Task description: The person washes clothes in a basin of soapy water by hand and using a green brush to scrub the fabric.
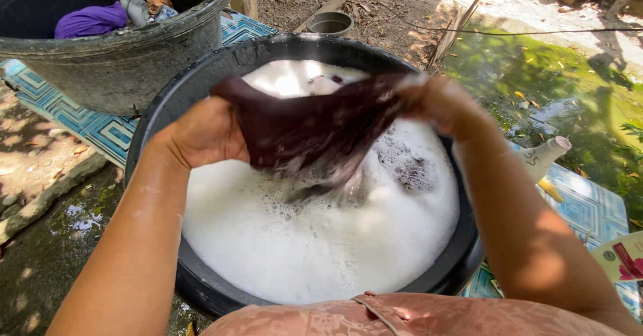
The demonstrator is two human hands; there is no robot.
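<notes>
Hands at a black wash basin (167,101) filled with white suds (315,242). Left hand (204,135) and right hand (435,101) each clench one end of a dark maroon cloth (315,125), stretched between them just above the foam, its lower edge blurred. A second black tub (127,61) behind holds purple laundry (90,21).

— How many tubs are counted?
— Two black tubs are counted: one full of suds (201,85), one holding clothes (134,61).
— And hands?
— Two are seen, a left hand (204,135) and a right hand (439,101), with one dark cloth (315,125) gripped between them.
— Anything else?
— One small grey pot (330,23) and one white bottle (541,158) are counted
</notes>
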